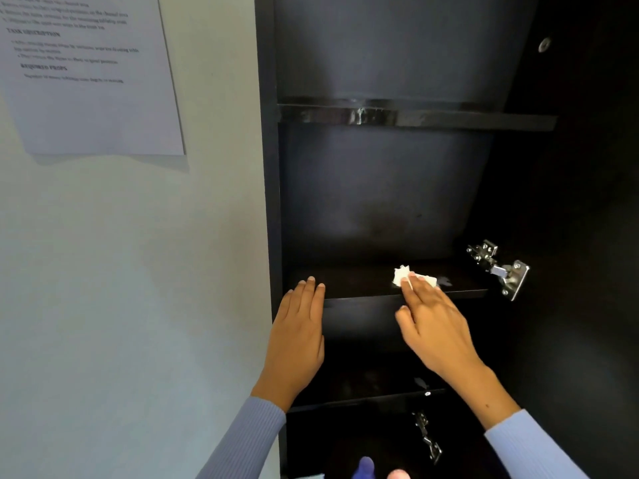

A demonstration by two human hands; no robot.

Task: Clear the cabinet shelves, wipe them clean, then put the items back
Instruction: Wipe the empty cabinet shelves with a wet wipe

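Observation:
A tall black cabinet (380,188) stands with its door swung to the right and its shelves bare. My right hand (432,323) lies flat on the middle shelf (363,281), its fingers pressing a crumpled white tissue (403,274) against the shelf top. My left hand (297,333) rests flat with fingers together on the cabinet's left front edge at the same shelf, holding nothing. An upper shelf (415,117) shows a glossy front edge. A lower shelf (363,397) sits beneath my hands.
A printed paper sheet (90,74) hangs on the pale wall (138,271) left of the cabinet. Metal hinges (498,267) stick out at the right, with another hinge (427,437) lower down. A blue object (364,468) shows at the bottom edge.

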